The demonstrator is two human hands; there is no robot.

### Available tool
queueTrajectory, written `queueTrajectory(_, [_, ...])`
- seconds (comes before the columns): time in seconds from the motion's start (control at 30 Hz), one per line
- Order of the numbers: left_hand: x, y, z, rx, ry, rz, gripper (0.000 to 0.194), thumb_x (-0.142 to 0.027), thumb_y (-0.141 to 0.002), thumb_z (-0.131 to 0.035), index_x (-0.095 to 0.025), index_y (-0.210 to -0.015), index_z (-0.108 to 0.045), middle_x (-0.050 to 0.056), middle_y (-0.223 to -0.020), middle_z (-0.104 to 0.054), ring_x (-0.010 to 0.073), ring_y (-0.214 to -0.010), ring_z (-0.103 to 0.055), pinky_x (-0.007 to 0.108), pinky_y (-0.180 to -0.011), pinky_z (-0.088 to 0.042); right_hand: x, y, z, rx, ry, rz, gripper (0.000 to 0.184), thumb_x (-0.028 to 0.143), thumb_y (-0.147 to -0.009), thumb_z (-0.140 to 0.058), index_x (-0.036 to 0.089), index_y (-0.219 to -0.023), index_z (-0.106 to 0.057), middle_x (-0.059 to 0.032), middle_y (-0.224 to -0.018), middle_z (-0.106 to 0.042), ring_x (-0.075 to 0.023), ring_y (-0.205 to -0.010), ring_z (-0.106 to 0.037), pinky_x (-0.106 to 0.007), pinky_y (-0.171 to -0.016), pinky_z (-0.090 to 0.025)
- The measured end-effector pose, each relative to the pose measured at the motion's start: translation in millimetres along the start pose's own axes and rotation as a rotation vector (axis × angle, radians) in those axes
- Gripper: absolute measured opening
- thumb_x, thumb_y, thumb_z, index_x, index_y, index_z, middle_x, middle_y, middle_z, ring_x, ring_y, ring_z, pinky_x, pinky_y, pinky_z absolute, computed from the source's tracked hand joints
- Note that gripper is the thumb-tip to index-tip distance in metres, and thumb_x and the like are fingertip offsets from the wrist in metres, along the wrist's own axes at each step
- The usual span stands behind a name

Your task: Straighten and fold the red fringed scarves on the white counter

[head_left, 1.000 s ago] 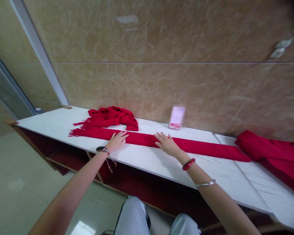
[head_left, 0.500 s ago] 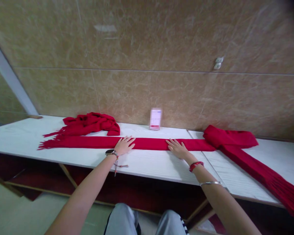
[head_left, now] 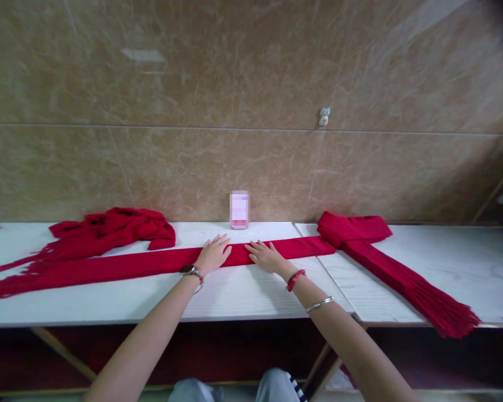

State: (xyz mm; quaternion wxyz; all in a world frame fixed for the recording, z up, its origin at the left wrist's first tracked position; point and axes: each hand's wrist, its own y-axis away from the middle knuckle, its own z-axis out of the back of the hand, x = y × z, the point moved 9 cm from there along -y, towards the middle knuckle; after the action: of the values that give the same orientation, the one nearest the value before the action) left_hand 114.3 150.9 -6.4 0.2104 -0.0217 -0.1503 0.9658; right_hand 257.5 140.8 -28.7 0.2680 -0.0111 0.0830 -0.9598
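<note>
A long red scarf [head_left: 121,266], folded into a narrow strip, stretches across the white tabletop with its fringe at the left. My left hand [head_left: 213,254] lies flat on the strip near its middle, fingers spread. Just to its right, my right hand [head_left: 267,257] rests on the same scarf, also with spread fingers. Neither hand grips the cloth. At the strip's right end, a red scarf bundle [head_left: 354,230] is folded over, with a fringed tail [head_left: 427,296] slanting toward the front edge. Whether it joins the strip cannot be made out.
Another crumpled red scarf [head_left: 117,229] lies behind the strip at the left. A phone with a blurred screen [head_left: 240,211] leans upright against the tiled wall [head_left: 184,167]. A seam crosses the white tabletop [head_left: 243,293]; dark open shelves [head_left: 251,349] are below.
The view has turned to the right. My hands have come closer together along the scarf, the left one moving right. Both stay flat on the cloth.
</note>
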Motion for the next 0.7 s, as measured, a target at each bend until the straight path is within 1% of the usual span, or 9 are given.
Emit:
queueTrajectory(0.03, [-5,-4,-7.6,0.038,0.014,-0.003,0.042,-0.039,-0.09,-0.03,-0.026,-0.128,-0.043,0.004,-0.14,-0.035,0.0254,-0.128,-0.029,0.044,-0.1,-0.027,0,-2,-2,0.017,-0.009,0.001,0.047,0.037,-0.093,-0.02,0.024,-0.138,-0.025,-0.008,-0.144,-0.027,-0.0297,-0.13,-0.024,-0.058,-0.097,-0.027])
queueTrajectory(0.1, [-6,-6,-22.1,0.099,0.015,-0.012,0.046,-0.044,-0.089,-0.03,-0.029,-0.132,-0.037,0.003,-0.141,-0.033,0.0273,-0.128,-0.028,0.046,-0.1,-0.026,-16,2,-6,0.047,0.019,-0.028,0.045,0.034,-0.093,-0.021,0.024,-0.137,-0.028,-0.0093,-0.143,-0.027,-0.0301,-0.129,-0.026,-0.059,-0.095,-0.03])
queueTrajectory(0.2, [5,-1,-33.0,0.117,0.004,-0.051,0.048,-0.045,-0.09,-0.027,-0.028,-0.135,-0.032,0.003,-0.142,-0.031,0.0266,-0.129,-0.026,0.045,-0.101,-0.023,-72,26,-11,0.075,0.143,-0.097,0.041,0.027,-0.092,-0.027,0.025,-0.132,-0.038,-0.0103,-0.143,-0.028,-0.0311,-0.128,-0.027,-0.061,-0.091,-0.034])
queueTrajectory(0.33, [16,4,-34.3,0.131,0.009,-0.079,0.049,-0.045,-0.09,-0.026,-0.028,-0.136,-0.031,0.002,-0.143,-0.029,0.025,-0.129,-0.027,0.042,-0.102,-0.022,-154,67,-18,0.134,0.311,-0.187,0.04,0.014,-0.09,-0.029,0.023,-0.124,-0.048,-0.0113,-0.141,-0.031,-0.033,-0.127,-0.029,-0.062,-0.087,-0.038])
queueTrajectory(0.4, [15,4,-31.2,0.12,0.0,-0.078,0.049,-0.044,-0.09,-0.026,-0.027,-0.135,-0.033,0.002,-0.142,-0.03,0.0248,-0.129,-0.027,0.042,-0.102,-0.022,-179,80,-21,0.145,0.347,-0.205,0.039,0.011,-0.089,-0.03,0.021,-0.12,-0.052,-0.0126,-0.139,-0.034,-0.0328,-0.127,-0.029,-0.059,-0.089,-0.038])
queueTrajectory(0.5, [11,6,-26.6,0.086,-0.009,-0.077,0.048,-0.043,-0.09,-0.027,-0.026,-0.134,-0.034,0.002,-0.141,-0.032,0.0246,-0.128,-0.029,0.043,-0.101,-0.023,-194,84,-19,0.103,0.331,-0.233,0.035,0.014,-0.088,-0.034,0.018,-0.116,-0.055,-0.0153,-0.135,-0.04,-0.0317,-0.125,-0.033,-0.053,-0.092,-0.039])
queueTrajectory(0.6, [9,9,-20.3,0.03,-0.016,-0.084,0.046,-0.039,-0.09,-0.029,-0.024,-0.133,-0.037,0.004,-0.138,-0.037,0.0231,-0.127,-0.031,0.042,-0.101,-0.026,-195,80,-5,-0.046,0.241,-0.278,0.036,0.022,-0.089,-0.036,0.014,-0.122,-0.05,-0.018,-0.133,-0.042,-0.0316,-0.124,-0.035,-0.052,-0.094,-0.038])
queueTrajectory(0.63, [7,11,-16.9,0.007,-0.022,-0.098,0.045,-0.037,-0.091,-0.029,-0.022,-0.131,-0.039,0.004,-0.137,-0.038,0.0224,-0.127,-0.032,0.042,-0.101,-0.026,-192,78,0,-0.099,0.192,-0.261,0.039,0.024,-0.089,-0.037,0.013,-0.124,-0.048,-0.018,-0.133,-0.042,-0.0307,-0.124,-0.035,-0.051,-0.096,-0.037])
queueTrajectory(0.7, [-1,12,-8.7,-0.032,-0.032,-0.161,0.042,-0.032,-0.091,-0.029,-0.019,-0.127,-0.045,0.006,-0.135,-0.042,0.0211,-0.125,-0.034,0.041,-0.102,-0.025,-179,77,4,-0.168,0.077,-0.153,0.041,0.026,-0.089,-0.038,0.013,-0.127,-0.045,-0.0153,-0.133,-0.043,-0.0267,-0.124,-0.036,-0.045,-0.099,-0.036])
